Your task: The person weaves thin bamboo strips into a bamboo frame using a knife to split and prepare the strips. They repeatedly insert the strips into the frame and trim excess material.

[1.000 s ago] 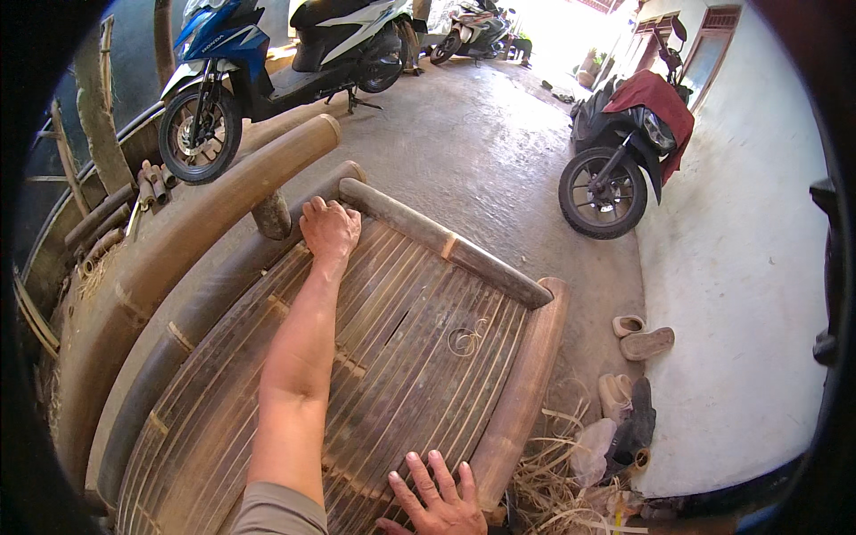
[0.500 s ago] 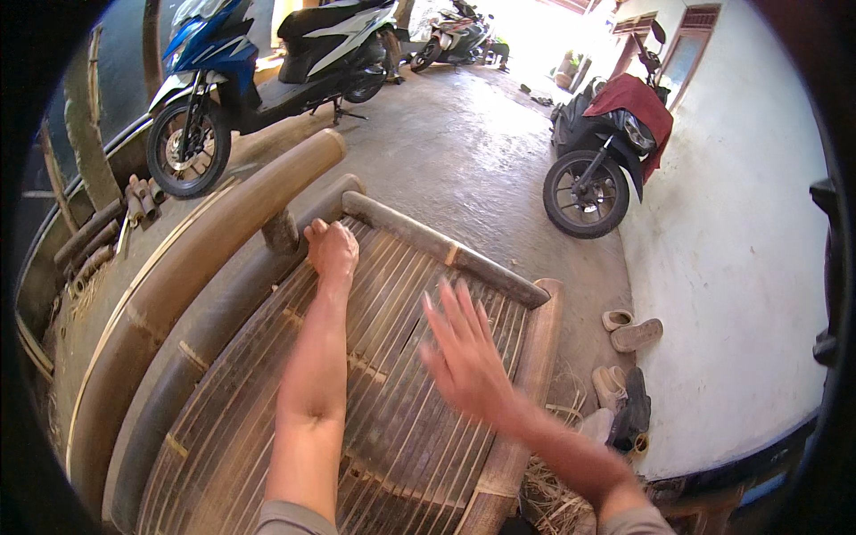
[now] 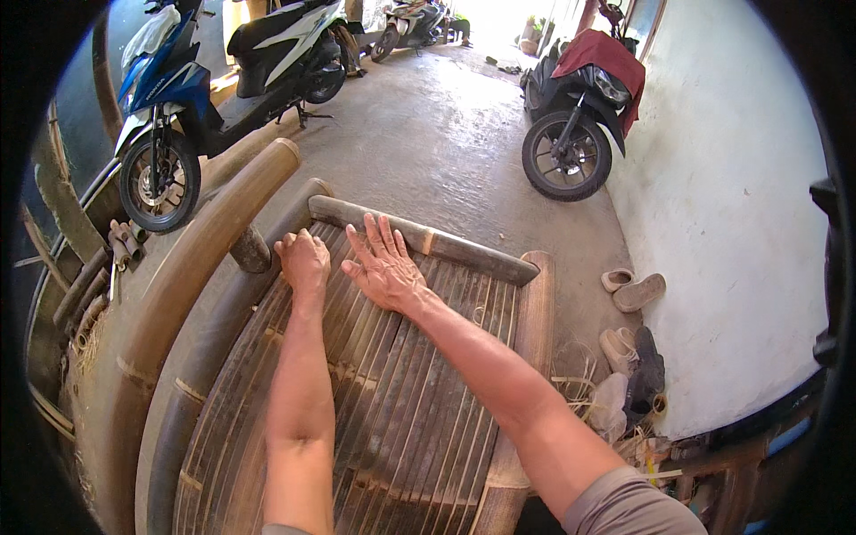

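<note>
A bamboo bench or bed frame lies before me, its surface made of long narrow bamboo slats [image 3: 383,392]. My left hand [image 3: 304,261] is closed in a fist at the far left corner, knuckles up, beside the dark bamboo side pole [image 3: 207,348]. Its fingertips are hidden, so whatever they may hold does not show. Close by on the right, my right hand [image 3: 385,272] lies palm down with fingers spread. It is over the slats' far end, fingertips reaching the bamboo end pole [image 3: 473,256]. Nothing shows in it.
A thicker bamboo rail [image 3: 169,303] runs along the left. A blue-and-white scooter [image 3: 178,98] stands beyond it. Another scooter with a red cloth [image 3: 602,62] is by the white wall [image 3: 722,223]. Sandals [image 3: 639,292] and other shoes lie along the wall at right.
My right hand has moved left and away from me, from above the slats to the far end beside my left hand. The left hand stays closed at the corner. The view has shifted somewhat.
</note>
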Tool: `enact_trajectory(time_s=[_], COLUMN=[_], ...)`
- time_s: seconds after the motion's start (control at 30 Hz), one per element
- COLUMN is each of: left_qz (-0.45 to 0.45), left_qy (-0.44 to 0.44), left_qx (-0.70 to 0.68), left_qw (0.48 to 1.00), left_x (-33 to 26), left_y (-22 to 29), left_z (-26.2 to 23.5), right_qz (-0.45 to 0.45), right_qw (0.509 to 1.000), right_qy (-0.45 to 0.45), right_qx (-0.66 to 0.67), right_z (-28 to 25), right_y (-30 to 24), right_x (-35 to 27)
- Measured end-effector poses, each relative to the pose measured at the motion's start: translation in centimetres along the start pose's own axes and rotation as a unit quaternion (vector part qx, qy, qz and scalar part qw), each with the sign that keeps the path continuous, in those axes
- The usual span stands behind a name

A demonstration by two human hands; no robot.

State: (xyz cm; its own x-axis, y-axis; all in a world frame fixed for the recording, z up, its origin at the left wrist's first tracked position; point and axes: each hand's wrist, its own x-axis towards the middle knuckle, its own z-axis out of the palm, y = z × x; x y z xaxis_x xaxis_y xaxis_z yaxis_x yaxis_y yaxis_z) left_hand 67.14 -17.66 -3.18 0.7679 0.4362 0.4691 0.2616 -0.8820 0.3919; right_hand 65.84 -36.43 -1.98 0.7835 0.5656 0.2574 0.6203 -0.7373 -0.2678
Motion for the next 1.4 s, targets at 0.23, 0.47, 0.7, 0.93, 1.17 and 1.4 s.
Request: enact_trajectory(time_s=[0.23,0.47,0.7,0.93,1.17,1.4], left_qz=[-0.005,-0.009,0.016,0.032,0.077,0.13], left_qy=[-0.005,-0.037,-0.109,-0.209,-0.245,-0.294], left_qx=[0.018,0.044,0.092,0.02,0.055,0.083], left_qw=[1.0,0.998,0.99,0.977,0.965,0.943], left_x=[0.5,0.2,-3.6,-5.4,-10.5,-19.6], left_y=[-0.1,1.2,3.7,2.8,1.7,0.8], left_z=[0.1,-0.2,-1.1,-3.7,-7.8,-14.2], right_qz=[0.011,0.021,-0.03,-0.023,0.063,0.064], right_qw=[0.994,0.996,0.995,0.979,0.997,0.988], right_qy=[-0.105,-0.083,-0.094,-0.166,-0.039,0.091], right_qx=[0.002,0.008,-0.006,0.119,0.029,0.109], right_z=[-1.1,-0.9,-3.1,-10.7,-11.1,-9.1], right_y=[-1.0,-1.2,-4.0,-11.4,-18.0,-16.9], right_x=[-0.2,-0.8,-8.7,-27.1,-38.7,-39.5])
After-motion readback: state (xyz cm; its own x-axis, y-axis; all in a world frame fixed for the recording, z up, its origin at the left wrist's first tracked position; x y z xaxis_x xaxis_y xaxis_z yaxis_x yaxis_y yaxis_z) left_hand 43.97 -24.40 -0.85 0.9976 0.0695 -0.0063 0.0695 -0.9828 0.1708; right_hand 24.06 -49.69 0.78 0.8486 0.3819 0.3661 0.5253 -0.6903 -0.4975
